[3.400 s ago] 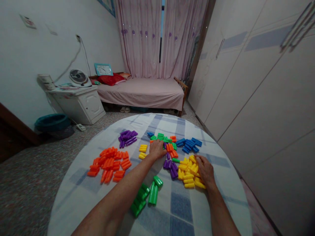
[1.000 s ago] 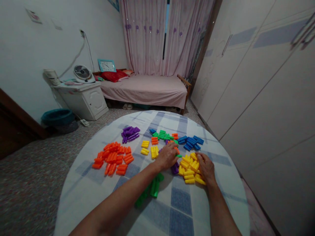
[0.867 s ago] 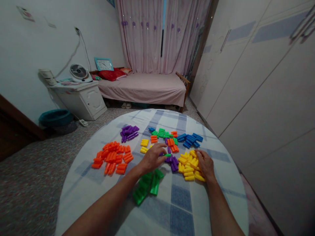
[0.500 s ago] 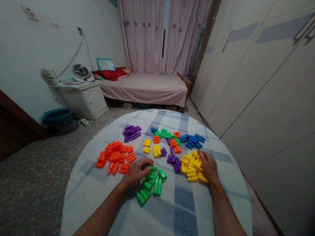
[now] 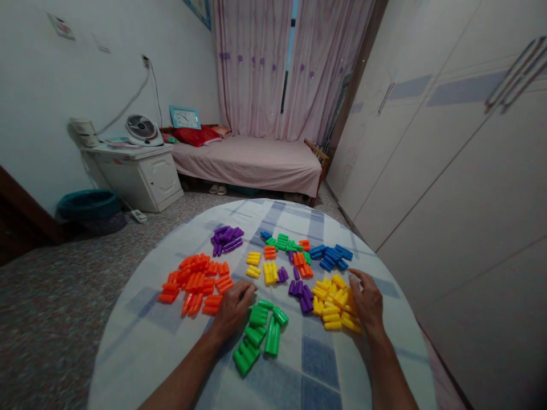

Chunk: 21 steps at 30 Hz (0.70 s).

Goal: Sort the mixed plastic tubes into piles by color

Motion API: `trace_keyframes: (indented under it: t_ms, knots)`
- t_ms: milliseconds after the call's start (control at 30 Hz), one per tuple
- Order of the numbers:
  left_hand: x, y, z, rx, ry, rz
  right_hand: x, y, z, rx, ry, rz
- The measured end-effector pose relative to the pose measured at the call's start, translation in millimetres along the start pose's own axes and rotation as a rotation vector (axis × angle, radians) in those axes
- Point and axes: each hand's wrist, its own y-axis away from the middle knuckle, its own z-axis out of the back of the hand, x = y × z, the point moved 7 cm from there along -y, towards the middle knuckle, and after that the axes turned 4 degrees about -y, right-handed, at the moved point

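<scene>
My left hand (image 5: 234, 307) rests on the table with its fingers curled in, and no piece shows at the fingertips. It lies between a pile of orange plastic toy pieces (image 5: 196, 280), shaped like joined rounded rods, and a group of green pieces (image 5: 257, 336). My right hand (image 5: 366, 299) is at the right edge of a heap of yellow pieces (image 5: 335, 304), its thumb and forefinger apart and the forefinger pointing toward the blue pieces (image 5: 331, 256). Nothing shows in its grip. Purple pieces (image 5: 301, 293) lie left of the yellow heap.
A blue-and-white checked cloth covers the round table (image 5: 322, 364). Another purple pile (image 5: 226, 239) lies at the back left. Mixed green pieces (image 5: 282, 242), orange pieces (image 5: 301, 263) and small yellow pieces (image 5: 270, 273) lie mid-table. Beyond stand a bed (image 5: 248, 159) and a wardrobe (image 5: 448, 188).
My left hand has drawn left, off the green pieces, and its fingers have closed in. My right hand's forefinger has come off the yellow heap and straightened. The camera view has tilted slightly.
</scene>
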Motion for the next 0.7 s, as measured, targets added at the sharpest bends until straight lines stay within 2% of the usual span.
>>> trace_keyframes:
  t_ms: [100,200,300,467,700]
  knots:
    - [7.4,-4.1,0.6,-0.012,0.001,0.03,29.8,-6.6,-14.2,0.064,0.015,0.151]
    - [10.3,-6.7,1.0,-0.01,0.013,0.048,56.5,-14.3,-42.7,0.209,0.075,0.286]
    - [9.4,-7.7,1.8,-0.007,0.023,0.049,70.0,-21.1,-73.6,0.355,0.19,0.35]
    - [10.1,-8.3,2.0,-0.025,0.013,0.065,71.9,-28.7,-106.3,0.476,0.335,0.366]
    - [10.4,-8.9,1.4,-0.039,0.007,0.049,59.6,-36.4,-126.2,0.566,0.345,0.339]
